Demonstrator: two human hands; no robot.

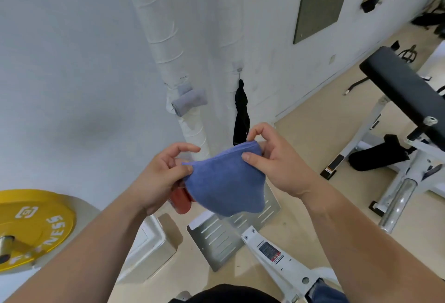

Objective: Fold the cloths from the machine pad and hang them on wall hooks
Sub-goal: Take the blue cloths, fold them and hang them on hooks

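Note:
A folded blue cloth (226,182) hangs in the air between my two hands, in front of the white wall. My left hand (163,175) pinches its left top corner with thumb and fingers. My right hand (272,158) grips the right top corner, thumb on the front. On the wall behind, a black cloth (241,114) hangs from a small hook (239,70). A grey cloth (190,101) hangs to its left, beside the wrapped white pipe (168,49). Under the blue cloth something red (180,202) shows, partly hidden.
A yellow weight plate (33,225) on a bar sits at lower left. A white machine frame with a slotted metal footplate (216,237) stands below my hands. A black padded bench (404,90) on a white frame is at the right.

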